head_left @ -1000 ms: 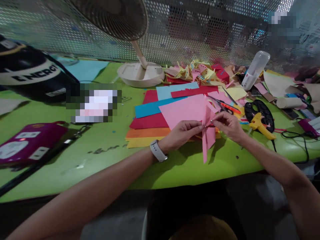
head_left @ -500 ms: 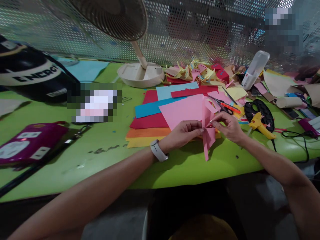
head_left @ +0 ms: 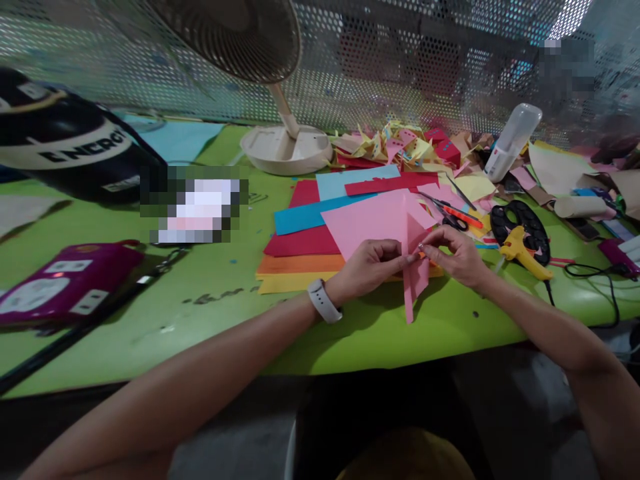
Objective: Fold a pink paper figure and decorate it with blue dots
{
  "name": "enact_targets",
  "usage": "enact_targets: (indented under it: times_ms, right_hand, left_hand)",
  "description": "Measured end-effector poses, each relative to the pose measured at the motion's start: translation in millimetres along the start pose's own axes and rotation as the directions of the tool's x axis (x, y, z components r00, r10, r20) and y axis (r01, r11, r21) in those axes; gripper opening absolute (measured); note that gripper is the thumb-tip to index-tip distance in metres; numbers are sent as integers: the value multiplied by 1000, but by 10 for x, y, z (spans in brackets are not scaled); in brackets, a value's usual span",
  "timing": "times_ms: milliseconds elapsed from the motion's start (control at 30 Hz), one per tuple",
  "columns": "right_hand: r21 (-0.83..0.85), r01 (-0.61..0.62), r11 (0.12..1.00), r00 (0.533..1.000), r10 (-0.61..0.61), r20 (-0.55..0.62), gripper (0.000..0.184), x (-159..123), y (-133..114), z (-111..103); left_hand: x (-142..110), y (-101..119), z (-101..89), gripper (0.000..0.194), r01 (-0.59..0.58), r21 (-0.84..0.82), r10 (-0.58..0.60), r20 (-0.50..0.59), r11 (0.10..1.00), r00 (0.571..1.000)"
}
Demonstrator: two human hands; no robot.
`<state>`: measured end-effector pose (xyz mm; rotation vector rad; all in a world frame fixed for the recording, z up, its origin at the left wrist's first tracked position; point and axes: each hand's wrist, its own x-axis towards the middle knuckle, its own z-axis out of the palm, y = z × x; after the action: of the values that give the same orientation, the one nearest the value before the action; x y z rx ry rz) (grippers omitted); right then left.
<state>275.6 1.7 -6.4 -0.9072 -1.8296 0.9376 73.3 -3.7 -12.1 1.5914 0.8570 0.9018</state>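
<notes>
The folded pink paper (head_left: 413,227) is between the two hands, whose fingertips have edged closer together at its middle over the last second; I'd guess the crease there is being worked tighter. It looks plain, with a narrow strip hanging below the fingers. The left hand (head_left: 375,263) pinches it, the right hand (head_left: 455,257) grips its other edge. Beyond the left hand lies a pink sheet (head_left: 363,217); right of both, a yellow glue gun (head_left: 525,252) rests on the green counter (head_left: 350,340).

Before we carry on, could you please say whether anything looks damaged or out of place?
Dark, patchy marks break up the green tabletop, left of the yellow paper; whether stain or wear, I cannot tell.
</notes>
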Motion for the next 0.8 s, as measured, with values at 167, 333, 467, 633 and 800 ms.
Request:
enact_targets:
  times_ms: [167,333,467,633,800]
  right_hand:
    - [149,-51,988,998,57,-38,45,3,27,26]
    - [219,-152,964,988,156,-5,48,32,53,12]
    - [182,-203,962,979,196,52,39,45,45,9]
    - [235,-230,944,973,217,80,37,50,0,9]
    - [263,-255,930,967,238,96,36,59,-9,5]
  left_hand:
    - [-9,25,6,48,1,0,-1,-15,1000,1000]
    - [-12,36,5,47,-1,-17,0,-45,1000,999]
    - [-13,31,5,46,2,-21,-3,-33,1000,999]
    - [-10,19,9,48,17,-17,-17,-30,1000,999]
    - [0,10,12,49,39,-54,-41,-29,998,999]
